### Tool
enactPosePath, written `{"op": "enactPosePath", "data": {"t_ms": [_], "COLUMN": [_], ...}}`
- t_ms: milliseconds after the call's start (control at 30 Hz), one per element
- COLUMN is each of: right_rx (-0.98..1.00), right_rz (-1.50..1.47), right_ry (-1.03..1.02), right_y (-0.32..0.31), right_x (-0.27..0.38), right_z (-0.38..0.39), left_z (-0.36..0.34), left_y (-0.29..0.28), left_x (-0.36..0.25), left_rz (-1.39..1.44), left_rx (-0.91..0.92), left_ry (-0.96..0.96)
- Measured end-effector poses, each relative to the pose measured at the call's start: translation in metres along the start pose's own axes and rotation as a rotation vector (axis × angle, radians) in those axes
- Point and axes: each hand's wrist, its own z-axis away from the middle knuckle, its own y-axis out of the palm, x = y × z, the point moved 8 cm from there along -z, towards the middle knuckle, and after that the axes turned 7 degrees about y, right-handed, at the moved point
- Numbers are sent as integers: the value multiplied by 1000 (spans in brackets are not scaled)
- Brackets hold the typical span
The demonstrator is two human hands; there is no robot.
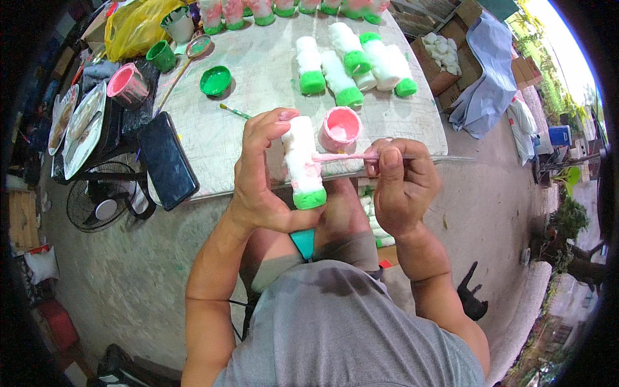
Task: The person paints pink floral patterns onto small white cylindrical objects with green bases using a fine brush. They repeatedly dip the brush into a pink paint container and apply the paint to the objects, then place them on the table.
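Observation:
My left hand (255, 174) grips a lumpy white cylinder figure (298, 151) by its two ends, thumb under its green base and fingers at its top. Pink paint covers part of its lower right side. In my right hand (403, 184) a thin paintbrush (348, 156) is pinched, lying almost level, its pink-coated tip touching the figure's side. Just beyond the brush, a small cup of pink paint (340, 128) stands on the table (271, 77). Left of it lies another brush (233, 111) with green on its bristles, partly hidden behind my left hand.
Several white figures with green ends (348, 64) rest at the right of the table; pink-painted ones (261, 11) line its far edge. A green paint lid (215, 81), a black phone (167, 161) and a pink paint bucket (127, 86) are leftward. A black cat (472, 293) is on the floor.

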Motion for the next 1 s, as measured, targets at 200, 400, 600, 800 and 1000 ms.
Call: {"op": "enactPosePath", "data": {"t_ms": [200, 400, 600, 800, 1000], "right_rx": [-48, -51, -42, -25, -43], "right_rz": [-169, -141, -106, -67, 33], "right_ry": [65, 114, 41, -48, -36], "right_y": [-5, -1, -1, 2, -1], "right_x": [1, 0, 3, 9, 8], "right_z": [3, 3, 4, 1, 2], "left_z": [1, 7, 8, 8, 8], "left_y": [0, 1, 3, 2, 2], "left_x": [0, 5, 5, 5, 5], "left_rz": [74, 67, 98, 108, 109], "left_rx": [-22, -2, 7, 17, 24], "left_ry": [28, 74, 63, 63, 71]}}
